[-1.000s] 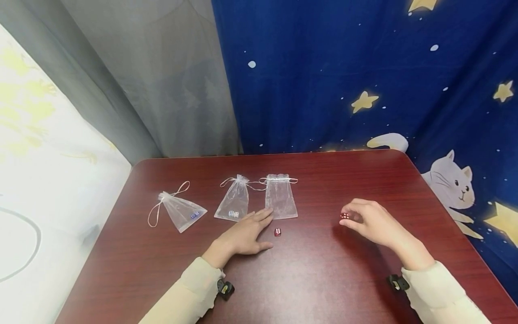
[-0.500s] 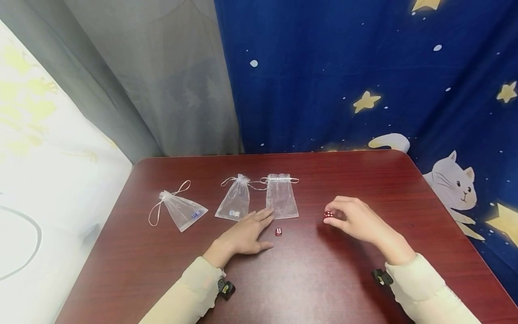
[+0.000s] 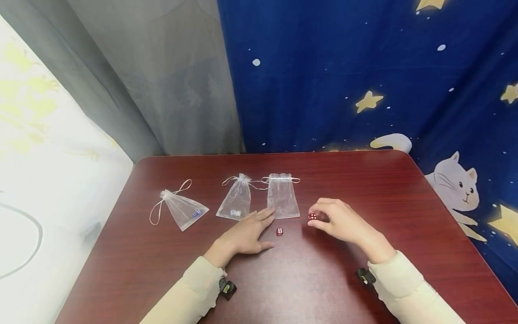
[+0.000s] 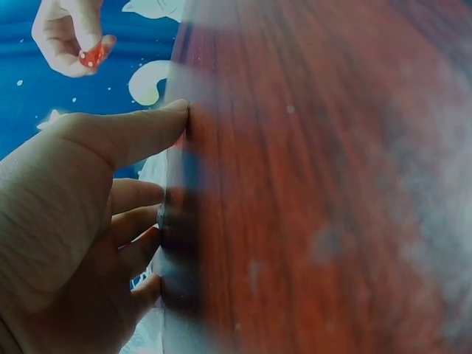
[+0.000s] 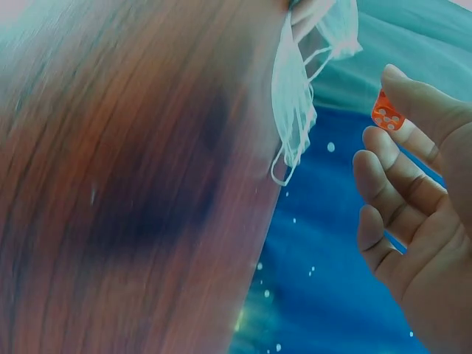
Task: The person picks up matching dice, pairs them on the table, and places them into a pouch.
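Observation:
My right hand [image 3: 340, 220] pinches a red die [image 5: 388, 114] with white pips between thumb and fingers, raised above the table in the right wrist view. To its left, a second red die [image 3: 279, 231] lies on the tabletop. My left hand [image 3: 244, 234] rests flat with fingers spread, its fingertips at the lower left corner of a sheer white drawstring bag [image 3: 282, 198]. No die shows inside that bag. Beyond the left hand lies another drawstring bag [image 3: 236, 198] holding two white dice [image 3: 235, 213]. A third drawstring bag [image 3: 182, 209], farther left, holds blue dice [image 3: 196, 213].
The dark red wooden table [image 3: 344, 175] has rounded far corners. Behind it hang a grey curtain [image 3: 182, 90] and a blue curtain [image 3: 303, 90] with stars and a white cat. A pale wall surface [image 3: 48, 189] borders the left side. Black wrist cameras sit at both cuffs.
My right hand has moved left across the table with the red die, coming close to the bag on the right and the loose die. The left hand has stayed in place.

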`<state>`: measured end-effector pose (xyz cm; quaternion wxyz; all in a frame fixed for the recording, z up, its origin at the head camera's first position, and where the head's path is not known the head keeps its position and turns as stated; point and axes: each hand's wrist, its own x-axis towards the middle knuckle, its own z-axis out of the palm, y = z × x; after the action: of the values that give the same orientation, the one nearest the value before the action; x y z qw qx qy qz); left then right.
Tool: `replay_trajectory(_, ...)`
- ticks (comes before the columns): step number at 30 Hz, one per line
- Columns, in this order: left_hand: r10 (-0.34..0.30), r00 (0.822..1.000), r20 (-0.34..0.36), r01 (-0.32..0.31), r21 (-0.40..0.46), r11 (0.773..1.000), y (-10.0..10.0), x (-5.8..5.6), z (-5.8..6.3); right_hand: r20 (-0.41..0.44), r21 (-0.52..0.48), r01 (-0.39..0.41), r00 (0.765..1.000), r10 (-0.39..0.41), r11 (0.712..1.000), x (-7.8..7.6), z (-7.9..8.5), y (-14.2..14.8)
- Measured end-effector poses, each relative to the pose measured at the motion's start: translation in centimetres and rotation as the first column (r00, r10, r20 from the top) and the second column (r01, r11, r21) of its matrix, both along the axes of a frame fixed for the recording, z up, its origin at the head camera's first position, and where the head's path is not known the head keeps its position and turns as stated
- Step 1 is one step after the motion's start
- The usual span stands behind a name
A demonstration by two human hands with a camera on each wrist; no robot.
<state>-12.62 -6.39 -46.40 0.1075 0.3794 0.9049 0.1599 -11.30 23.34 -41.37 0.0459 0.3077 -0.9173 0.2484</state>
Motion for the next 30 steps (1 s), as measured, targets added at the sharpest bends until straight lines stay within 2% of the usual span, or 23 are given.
replay_trajectory(19,0.004,1.000,0.006,-0.004,-0.001,1.000,0.0,0.0,0.0,0.030,-0.018,-0.081,0.996,0.081,0.997,-0.6,-1.9,-3.3)
replay_trajectory(30,0.009,1.000,0.020,-0.009,-0.005,1.000,0.0,-0.1,0.1,0.039,0.032,-0.088,0.995,0.087,0.996,-1.1,-3.4,-4.2)
